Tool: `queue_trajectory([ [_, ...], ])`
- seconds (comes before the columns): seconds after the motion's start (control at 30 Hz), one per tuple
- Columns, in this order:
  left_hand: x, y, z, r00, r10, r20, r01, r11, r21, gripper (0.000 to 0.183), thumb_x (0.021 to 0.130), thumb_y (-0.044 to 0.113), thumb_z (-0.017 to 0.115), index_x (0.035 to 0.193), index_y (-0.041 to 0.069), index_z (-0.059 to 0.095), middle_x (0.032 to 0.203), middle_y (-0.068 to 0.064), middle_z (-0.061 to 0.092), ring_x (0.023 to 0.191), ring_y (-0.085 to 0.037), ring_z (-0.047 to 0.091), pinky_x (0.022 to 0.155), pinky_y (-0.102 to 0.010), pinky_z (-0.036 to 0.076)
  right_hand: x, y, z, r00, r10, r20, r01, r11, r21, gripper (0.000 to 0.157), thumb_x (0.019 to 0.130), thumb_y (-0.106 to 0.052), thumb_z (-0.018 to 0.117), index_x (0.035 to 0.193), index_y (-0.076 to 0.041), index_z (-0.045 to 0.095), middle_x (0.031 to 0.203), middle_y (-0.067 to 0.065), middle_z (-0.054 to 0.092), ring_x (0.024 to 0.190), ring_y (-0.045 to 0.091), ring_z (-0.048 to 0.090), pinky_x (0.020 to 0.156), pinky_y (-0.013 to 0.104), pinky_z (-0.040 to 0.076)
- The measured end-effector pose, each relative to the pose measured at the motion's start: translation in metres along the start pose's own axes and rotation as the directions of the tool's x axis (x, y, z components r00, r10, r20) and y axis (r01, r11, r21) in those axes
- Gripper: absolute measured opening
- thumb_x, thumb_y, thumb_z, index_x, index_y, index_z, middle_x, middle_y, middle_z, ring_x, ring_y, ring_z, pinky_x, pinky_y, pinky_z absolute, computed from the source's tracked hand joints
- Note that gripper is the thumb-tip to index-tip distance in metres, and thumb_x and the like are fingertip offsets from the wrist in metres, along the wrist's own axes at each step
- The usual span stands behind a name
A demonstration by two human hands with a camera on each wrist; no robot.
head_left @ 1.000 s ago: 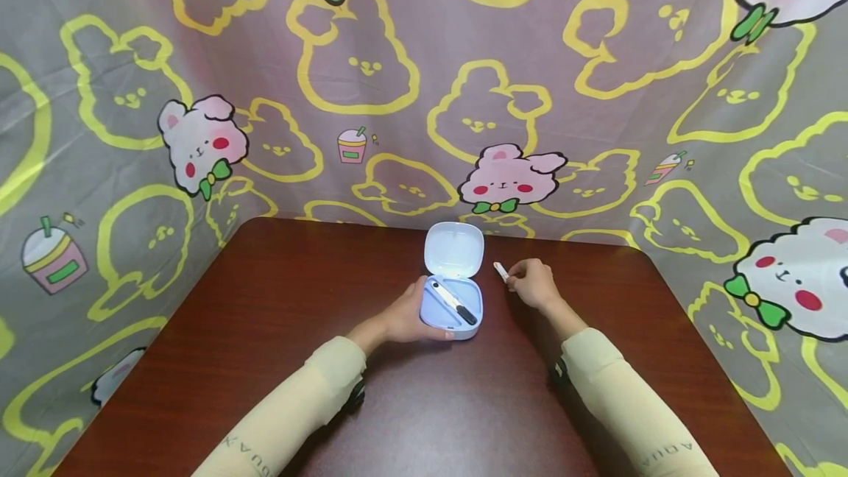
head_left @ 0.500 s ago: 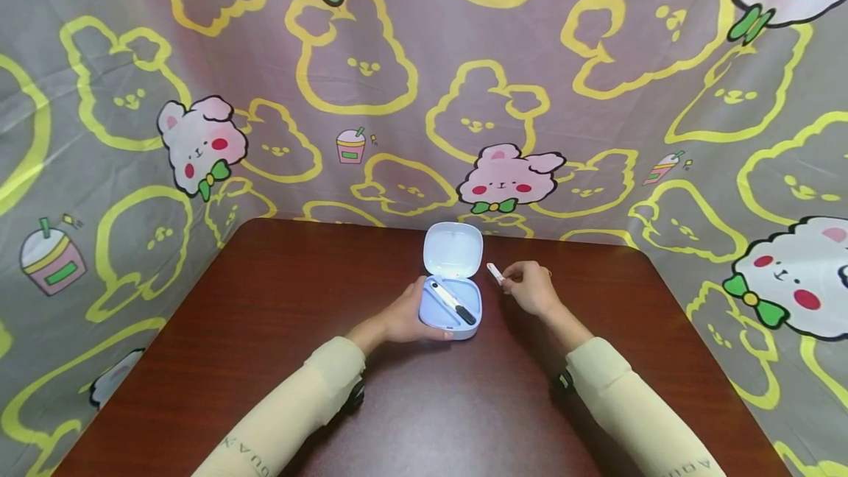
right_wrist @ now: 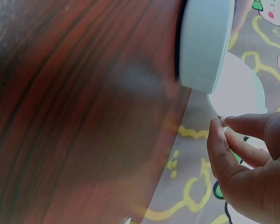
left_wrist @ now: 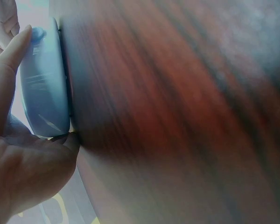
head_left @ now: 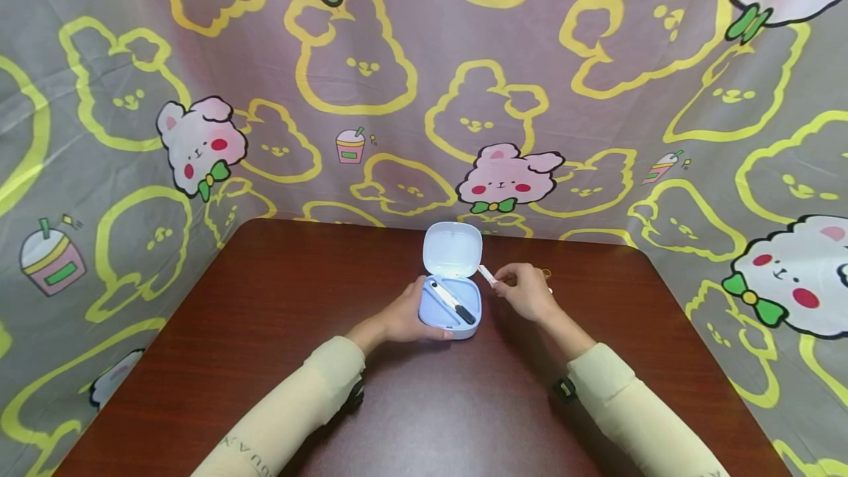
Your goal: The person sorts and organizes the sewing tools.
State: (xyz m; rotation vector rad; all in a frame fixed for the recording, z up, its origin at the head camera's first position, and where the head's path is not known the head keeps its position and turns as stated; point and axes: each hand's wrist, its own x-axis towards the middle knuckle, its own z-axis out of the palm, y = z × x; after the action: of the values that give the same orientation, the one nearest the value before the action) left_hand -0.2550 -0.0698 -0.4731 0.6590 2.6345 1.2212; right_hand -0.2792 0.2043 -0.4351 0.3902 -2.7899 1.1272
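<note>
A pale blue hinged case (head_left: 429, 319) sits on the table with its white lid (head_left: 453, 249) raised. My left hand (head_left: 400, 317) grips the case from the left, its thumb along the front; the left wrist view shows the case's side wall (left_wrist: 44, 93) between thumb and fingers. Across the case's inner tray lies a slim white tool with a black end (head_left: 452, 302). Just right of the lid, my right hand (head_left: 528, 291) pinches a small white stick-like piece (head_left: 486, 275) between thumb and fingertips. The right wrist view hides most of that piece behind the fingers.
Partly behind the right hand, a small yellow ring-shaped item (head_left: 546, 272) lies on the brown wooden table (head_left: 298, 278). A patterned cloth (head_left: 371, 109) hangs close behind the table's far edge and along both sides.
My right hand has moved left with the white piece, bringing its tip to the edge of the lid. The yellow ring has come into view behind that hand. The left hand and case stay put.
</note>
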Motion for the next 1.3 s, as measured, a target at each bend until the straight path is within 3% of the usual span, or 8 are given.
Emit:
queue_trajectory([
  [0.33,-0.001,-0.001,-0.001,1.0,0.003,0.009,-0.003,1.0,0.004,0.113,0.071,0.045,0.092,0.152,0.002,0.027,0.135,-0.016,0.046,0.121,-0.026,0.049,0.103,-0.046,0.045,-0.003,-0.014,0.01,0.998,-0.047,0.033,0.047,0.999,-0.018,0.005,0.092,-0.002,0.073,0.096,-0.001,0.075,0.085,0.008,0.074,0.074,0.017,0.068,0.065,0.033,0.055],
  [0.73,0.0,0.001,-0.002,1.0,-0.014,0.024,0.014,1.0,0.001,0.115,0.072,0.048,0.091,0.154,0.005,0.024,0.139,-0.014,0.045,0.122,-0.024,0.048,0.105,-0.044,0.043,-0.003,-0.024,0.023,0.996,-0.073,0.057,0.076,0.996,-0.049,0.009,0.093,-0.005,0.073,0.1,0.0,0.075,0.096,0.011,0.074,0.086,0.021,0.07,0.078,0.041,0.059],
  [1.3,-0.002,0.0,-0.001,1.0,-0.003,0.013,0.003,1.0,0.0,0.114,0.071,0.046,0.092,0.153,0.002,0.025,0.136,-0.015,0.046,0.121,-0.025,0.048,0.102,-0.043,0.044,-0.002,-0.029,0.035,0.986,-0.156,0.059,0.161,0.983,-0.083,0.006,0.092,-0.002,0.072,0.096,0.001,0.075,0.092,0.01,0.074,0.081,0.019,0.067,0.074,0.038,0.057],
])
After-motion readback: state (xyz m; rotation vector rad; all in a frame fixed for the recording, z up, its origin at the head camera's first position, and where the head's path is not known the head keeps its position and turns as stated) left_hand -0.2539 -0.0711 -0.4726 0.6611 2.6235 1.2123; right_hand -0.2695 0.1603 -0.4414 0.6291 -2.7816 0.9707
